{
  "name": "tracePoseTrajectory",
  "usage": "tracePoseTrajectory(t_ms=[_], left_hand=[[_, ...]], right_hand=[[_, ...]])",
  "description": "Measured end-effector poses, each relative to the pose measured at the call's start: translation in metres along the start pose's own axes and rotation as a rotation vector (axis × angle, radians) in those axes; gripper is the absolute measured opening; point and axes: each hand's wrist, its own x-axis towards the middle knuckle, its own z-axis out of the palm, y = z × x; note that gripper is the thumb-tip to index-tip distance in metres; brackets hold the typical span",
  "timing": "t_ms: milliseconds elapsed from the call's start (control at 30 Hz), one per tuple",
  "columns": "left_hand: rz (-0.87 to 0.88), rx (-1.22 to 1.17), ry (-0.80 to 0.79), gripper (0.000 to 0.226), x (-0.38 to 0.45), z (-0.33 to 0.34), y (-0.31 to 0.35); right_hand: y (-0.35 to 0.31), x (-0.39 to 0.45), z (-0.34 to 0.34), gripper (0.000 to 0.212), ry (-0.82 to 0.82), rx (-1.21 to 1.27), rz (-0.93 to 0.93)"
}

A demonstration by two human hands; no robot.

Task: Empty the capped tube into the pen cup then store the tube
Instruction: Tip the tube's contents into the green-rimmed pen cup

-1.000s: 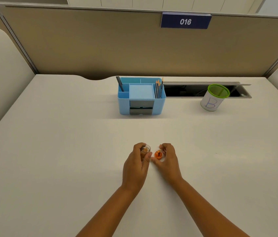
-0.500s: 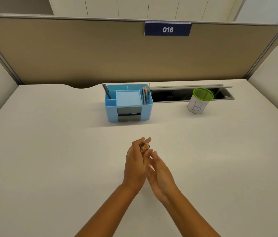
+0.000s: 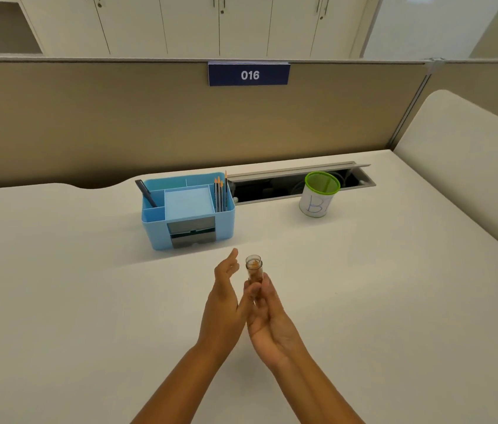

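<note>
Both hands are up over the middle of the white desk (image 3: 88, 301), close together. The right hand (image 3: 267, 319) grips the tube (image 3: 254, 269) by its lower part, fingers wrapped around it, and the tube stands upright with its mouth uncapped and something brownish-orange showing inside. The left hand (image 3: 226, 296) is right beside it, fingers spread and loose, palm turned toward the tube, gripping nothing; its thumb sits just by the right fingers. Further back on the desk sits the blue organiser (image 3: 188, 211), pencils (image 3: 220, 194) standing in its right slot and a dark pen (image 3: 146, 193) leaning in the left one. Off to the right, well apart from the hands, stands the pen cup (image 3: 319, 194), green-rimmed mesh with a white label marked B, just in front of the cable trough (image 3: 272, 188). On the partition behind hangs a sign (image 3: 249, 75) reading 016
</note>
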Motion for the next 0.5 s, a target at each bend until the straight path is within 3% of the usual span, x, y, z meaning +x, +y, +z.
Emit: tracePoseTrajectory(t_ms=[133,267,500], left_hand=[[-0.102,0.100,0.045,0.064,-0.015,0.003,-0.023],[-0.203,0.138,-0.039,0.070,-0.032,0.001,-0.048],[-0.163,0.283,-0.129,0.072,-0.036,0.001,-0.069]], right_hand=[[-0.032,0.019,0.003,0.038,0.040,0.133,-0.118],[-0.073,0.042,0.007,0.015,0.058,0.194,-0.243],[-0.144,0.084,0.015,0.008,0.035,0.169,-0.484]])
